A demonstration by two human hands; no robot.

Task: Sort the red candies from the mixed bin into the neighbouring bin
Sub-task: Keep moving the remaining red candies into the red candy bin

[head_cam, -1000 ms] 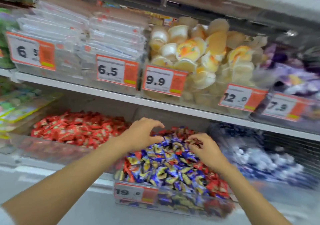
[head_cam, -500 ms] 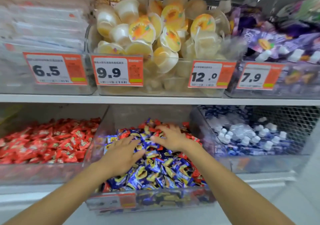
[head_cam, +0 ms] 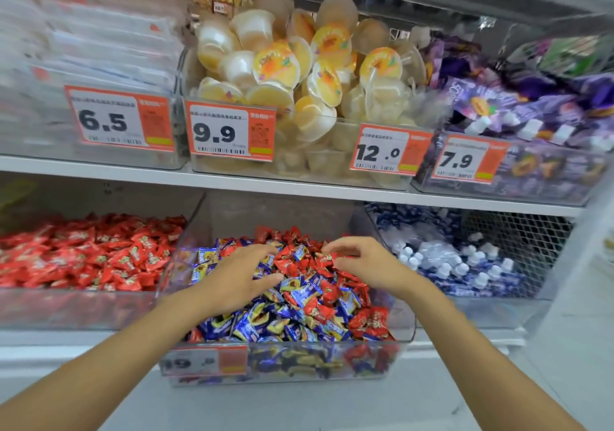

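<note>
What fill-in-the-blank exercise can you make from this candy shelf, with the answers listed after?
1. The left hand and the right hand both reach into the mixed bin, which holds red and ____ sweets.
2. The neighbouring bin, filled only with red candies, stands to the mixed bin's ____.
3. The price tag on the bin of purple packets reads ____.

Missing words: blue; left; 7.9

Single head-worn wide-angle view, close to the shelving (head_cam: 299,186), facing forward and slightly down; mixed bin (head_cam: 272,211) at 6 o'clock, upper bins (head_cam: 335,138) at 12 o'clock.
</note>
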